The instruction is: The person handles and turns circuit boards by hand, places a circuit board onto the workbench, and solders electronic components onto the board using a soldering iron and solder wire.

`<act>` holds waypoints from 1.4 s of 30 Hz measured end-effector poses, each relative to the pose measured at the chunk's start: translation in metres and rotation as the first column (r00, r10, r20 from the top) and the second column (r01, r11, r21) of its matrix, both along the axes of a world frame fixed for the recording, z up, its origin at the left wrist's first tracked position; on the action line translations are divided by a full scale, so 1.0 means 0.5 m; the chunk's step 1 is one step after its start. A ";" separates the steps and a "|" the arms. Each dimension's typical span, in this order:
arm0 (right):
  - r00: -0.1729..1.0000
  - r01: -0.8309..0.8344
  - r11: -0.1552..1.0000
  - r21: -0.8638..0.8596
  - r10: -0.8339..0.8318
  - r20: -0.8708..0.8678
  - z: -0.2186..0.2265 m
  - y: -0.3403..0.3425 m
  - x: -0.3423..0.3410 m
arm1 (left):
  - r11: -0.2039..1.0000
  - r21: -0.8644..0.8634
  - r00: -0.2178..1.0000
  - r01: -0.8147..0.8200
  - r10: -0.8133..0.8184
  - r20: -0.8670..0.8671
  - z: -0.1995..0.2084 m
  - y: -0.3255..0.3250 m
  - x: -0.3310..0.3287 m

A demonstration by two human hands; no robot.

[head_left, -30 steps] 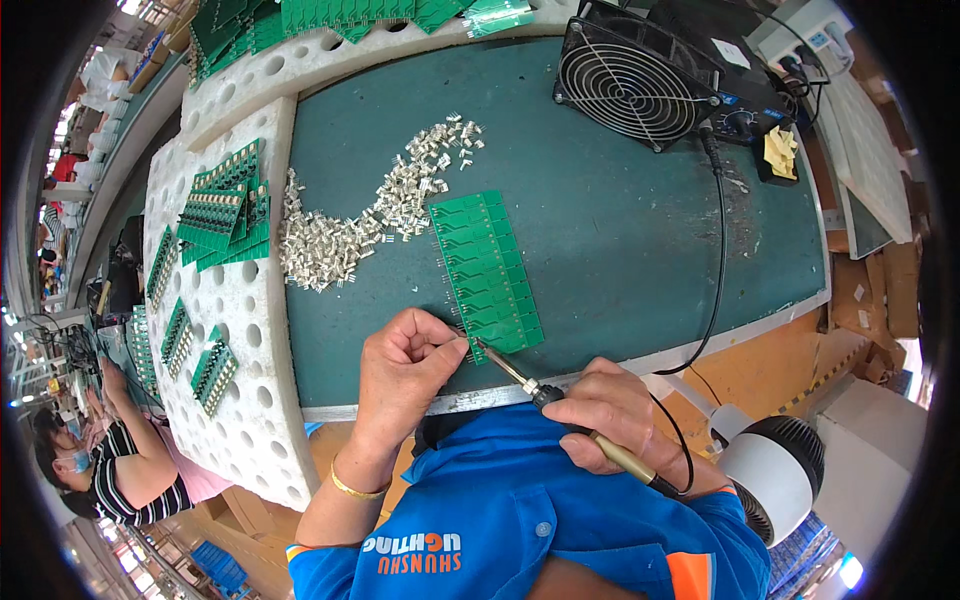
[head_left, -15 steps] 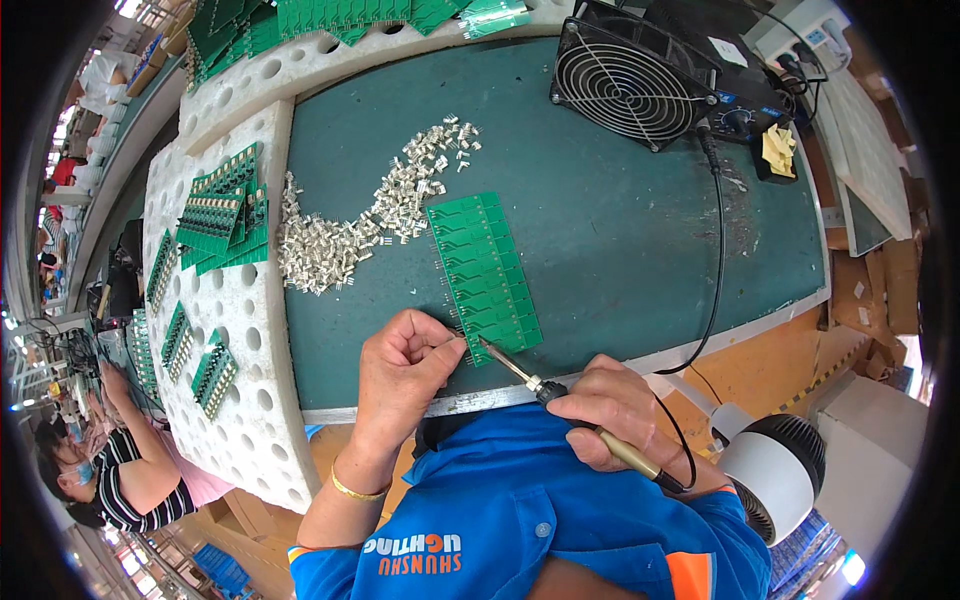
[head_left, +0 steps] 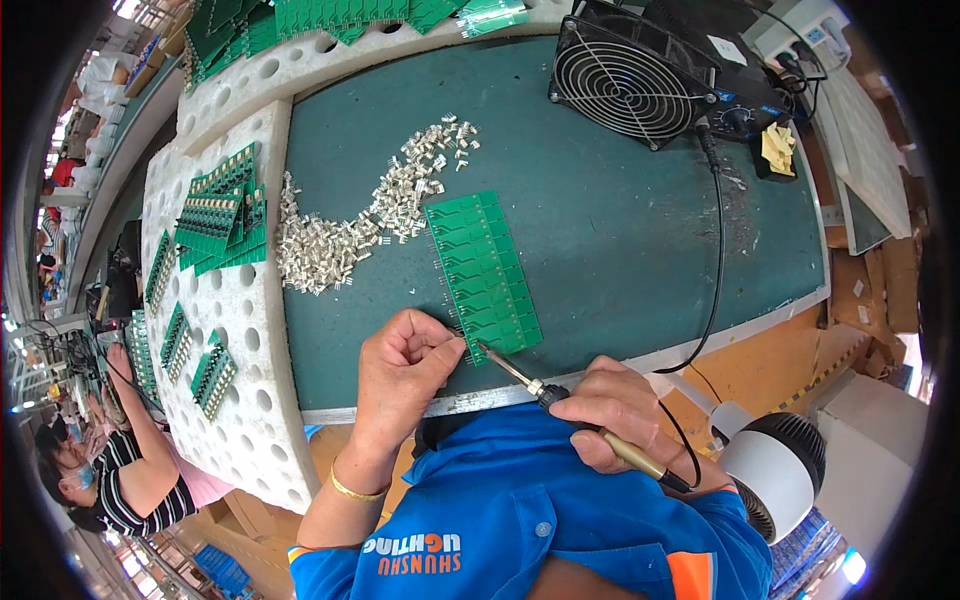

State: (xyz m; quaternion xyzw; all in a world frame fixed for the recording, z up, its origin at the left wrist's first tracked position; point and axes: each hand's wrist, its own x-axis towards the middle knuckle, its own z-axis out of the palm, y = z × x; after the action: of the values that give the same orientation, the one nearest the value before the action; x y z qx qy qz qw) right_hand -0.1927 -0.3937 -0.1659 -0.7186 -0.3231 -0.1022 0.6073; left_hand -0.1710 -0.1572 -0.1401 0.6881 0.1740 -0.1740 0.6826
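Note:
A long green circuit board point(head_left: 484, 265) lies on the dark green mat in front of me, with rows of pins along its left edge. My right hand point(head_left: 612, 408) is closed round the handle of a soldering iron point(head_left: 540, 388). The iron's tip meets the board near its lower left corner. At that same corner my left hand point(head_left: 412, 362) pinches thumb and forefinger together; whatever lies between them is too small to make out. Left of the board's upper part spreads a pile of small white pin connectors point(head_left: 325, 250).
White foam point(head_left: 245, 400) with holes holds several populated boards point(head_left: 212, 215) on the left; more green boards point(head_left: 340, 12) lie at the back. A black fan point(head_left: 630, 85) stands back right beside a soldering station point(head_left: 738, 120), its cable point(head_left: 722, 260) crossing the mat. A co-worker point(head_left: 140, 470) sits at left.
My two hands, the soldering iron and the board stay nearly in place. The co-worker's arm at the left has shifted slightly.

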 end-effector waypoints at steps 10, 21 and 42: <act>0.999 -0.033 0.999 -0.036 0.033 -0.011 0.003 0.003 -0.005 | 1.000 0.015 1.000 0.013 -0.013 -0.008 0.004 0.001 0.000; 0.991 -0.001 0.974 -0.227 0.030 0.127 0.023 0.011 -0.020 | 1.000 -0.011 0.999 0.028 -0.027 0.019 -0.005 0.007 -0.001; 0.982 0.097 0.960 -0.263 -0.049 0.183 0.036 0.007 -0.029 | 0.999 -0.034 1.000 0.020 -0.019 0.010 -0.004 0.005 -0.002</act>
State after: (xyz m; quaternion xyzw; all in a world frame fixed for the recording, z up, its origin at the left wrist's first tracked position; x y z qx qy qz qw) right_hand -0.2071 -0.3901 -0.1478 -0.7945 -0.3592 -0.1420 0.4686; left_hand -0.1718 -0.1544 -0.1424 0.6788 0.1610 -0.1802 0.6935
